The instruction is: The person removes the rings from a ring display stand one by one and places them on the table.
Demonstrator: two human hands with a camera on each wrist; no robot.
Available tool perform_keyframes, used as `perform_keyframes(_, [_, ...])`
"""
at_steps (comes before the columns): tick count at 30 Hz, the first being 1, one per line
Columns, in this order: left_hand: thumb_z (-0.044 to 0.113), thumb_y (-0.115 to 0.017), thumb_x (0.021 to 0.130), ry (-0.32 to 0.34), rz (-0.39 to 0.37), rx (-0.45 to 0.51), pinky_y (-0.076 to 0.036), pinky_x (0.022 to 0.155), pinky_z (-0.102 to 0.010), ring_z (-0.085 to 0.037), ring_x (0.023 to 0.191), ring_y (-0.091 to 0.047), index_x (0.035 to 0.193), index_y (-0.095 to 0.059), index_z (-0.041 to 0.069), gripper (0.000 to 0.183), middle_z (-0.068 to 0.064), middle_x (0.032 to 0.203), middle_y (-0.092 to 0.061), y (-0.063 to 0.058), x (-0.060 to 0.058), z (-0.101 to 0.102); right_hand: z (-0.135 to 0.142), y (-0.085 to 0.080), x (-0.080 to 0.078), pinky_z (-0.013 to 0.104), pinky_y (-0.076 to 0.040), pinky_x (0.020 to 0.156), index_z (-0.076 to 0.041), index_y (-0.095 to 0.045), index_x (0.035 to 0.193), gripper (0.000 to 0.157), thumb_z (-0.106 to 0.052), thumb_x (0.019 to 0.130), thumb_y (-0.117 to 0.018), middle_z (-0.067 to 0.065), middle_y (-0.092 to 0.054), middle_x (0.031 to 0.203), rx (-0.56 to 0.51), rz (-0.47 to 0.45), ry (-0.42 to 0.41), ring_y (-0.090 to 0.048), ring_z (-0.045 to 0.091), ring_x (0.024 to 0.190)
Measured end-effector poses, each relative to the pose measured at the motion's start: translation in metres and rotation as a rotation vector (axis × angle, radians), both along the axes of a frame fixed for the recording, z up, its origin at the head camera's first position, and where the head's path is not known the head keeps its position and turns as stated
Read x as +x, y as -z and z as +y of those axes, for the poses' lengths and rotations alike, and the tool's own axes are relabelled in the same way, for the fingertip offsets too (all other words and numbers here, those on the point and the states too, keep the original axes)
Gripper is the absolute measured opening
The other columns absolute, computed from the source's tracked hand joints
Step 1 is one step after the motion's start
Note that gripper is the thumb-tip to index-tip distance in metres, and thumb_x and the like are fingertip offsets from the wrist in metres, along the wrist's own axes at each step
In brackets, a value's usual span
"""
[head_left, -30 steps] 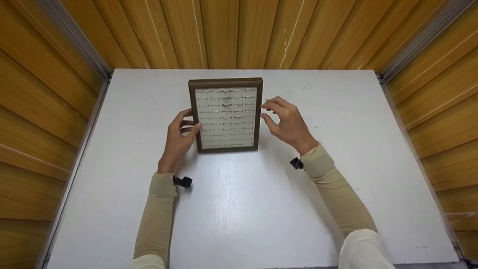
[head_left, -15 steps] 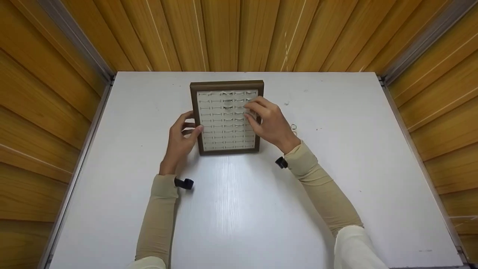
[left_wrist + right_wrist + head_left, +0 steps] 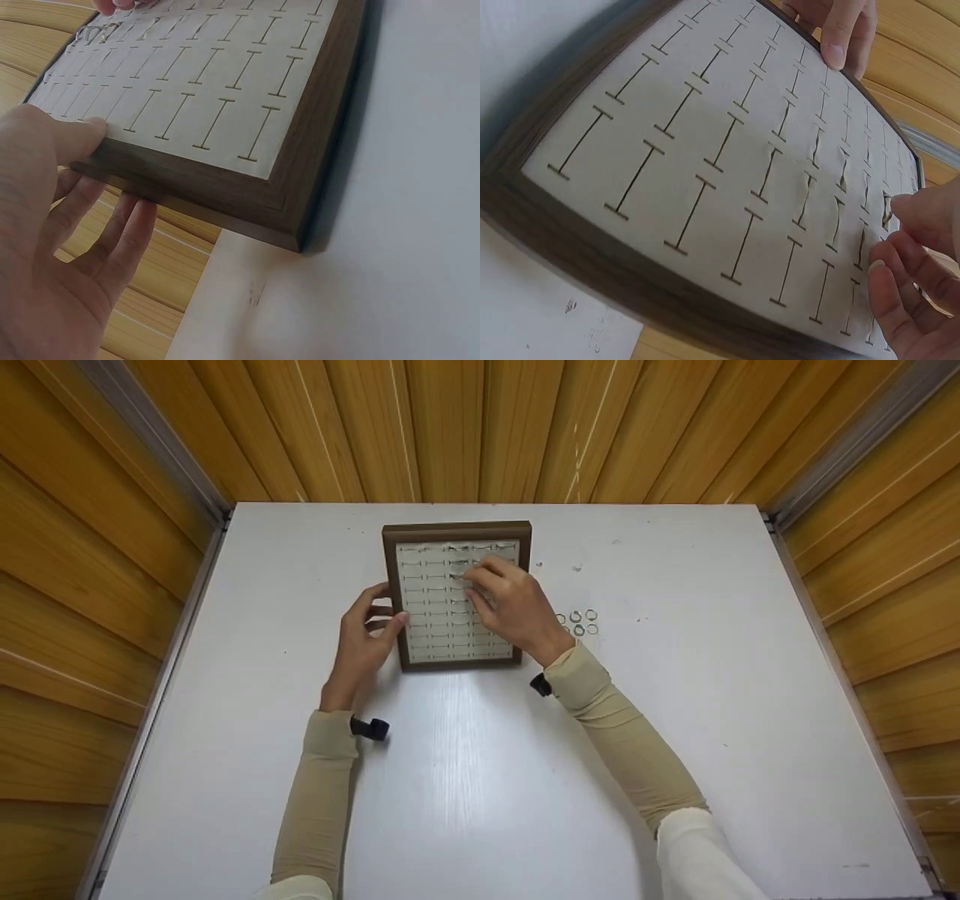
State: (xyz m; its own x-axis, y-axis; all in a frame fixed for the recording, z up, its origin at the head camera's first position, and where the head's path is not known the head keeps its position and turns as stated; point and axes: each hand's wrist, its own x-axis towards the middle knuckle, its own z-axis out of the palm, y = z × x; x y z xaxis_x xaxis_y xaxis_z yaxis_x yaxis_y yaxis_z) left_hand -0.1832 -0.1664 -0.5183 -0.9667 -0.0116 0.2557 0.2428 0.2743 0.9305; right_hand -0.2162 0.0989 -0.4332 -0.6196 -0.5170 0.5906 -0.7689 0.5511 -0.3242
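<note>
A ring display board (image 3: 433, 634) in a brown wooden frame stands tilted on the white table, its pale face cut with rows of slots. My left hand (image 3: 364, 641) grips its left edge, thumb on the front and fingers behind. In the left wrist view, that thumb (image 3: 82, 135) presses the frame's border. Over the board's right half is my right hand (image 3: 514, 600), fingers bent and index fingertip beside a dark ring (image 3: 455, 576) in the third column. Thumb and index tips look apart. The right wrist view shows these fingertips (image 3: 901, 206) at a slot. More rings (image 3: 457, 547) sit higher up.
Several loose rings (image 3: 577, 616) lie on the table (image 3: 465, 780) right of the board, partly behind my right wrist. Two small items (image 3: 577, 568) lie farther back. Wood-patterned panels (image 3: 442, 431) surround the table's back and sides.
My right hand has moved left from the frame's right edge to the middle of the board face. The loose rings behind it have come into sight. My left hand keeps its grip.
</note>
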Motion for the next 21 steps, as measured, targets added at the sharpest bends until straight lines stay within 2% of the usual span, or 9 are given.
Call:
perform_keyframes(7, [0.014, -0.076, 0.101, 0.010, 0.017, 0.015, -0.061, 0.100, -0.043, -0.026, 0.111, -0.069, 0.149, -0.059, 0.015, 0.051, -0.008, 0.137, -0.064, -0.001, 0.001, 0.000, -0.010, 0.003, -0.001, 0.030, -0.063, 0.087, -0.002, -0.078, 0.109, 0.012, -0.003, 0.099, -0.072, 0.010, -0.070, 0.103, 0.025, 0.035, 0.058, -0.070, 0.024, 0.095])
perform_keyframes(14, [0.017, -0.074, 0.102, 0.009, 0.016, -0.016, -0.061, 0.100, -0.039, -0.023, 0.113, -0.069, 0.151, -0.057, 0.016, 0.051, -0.007, 0.140, -0.064, 0.001, 0.000, 0.000, -0.016, 0.006, -0.001, 0.033, -0.064, 0.080, -0.002, -0.078, 0.105, 0.011, -0.005, 0.103, -0.067, 0.010, -0.069, 0.100, 0.042, 0.092, 0.109, -0.069, 0.023, 0.091])
perform_keyframes(21, [0.018, -0.075, 0.102, 0.011, 0.033, -0.008, -0.062, 0.099, -0.042, -0.022, 0.111, -0.070, 0.150, -0.059, 0.019, 0.050, -0.004, 0.139, -0.065, 0.002, -0.001, -0.001, -0.019, 0.005, -0.002, 0.033, -0.064, 0.087, -0.002, -0.076, 0.106, 0.008, -0.004, 0.103, -0.069, 0.010, -0.069, 0.104, 0.056, 0.077, 0.125, -0.070, 0.025, 0.097])
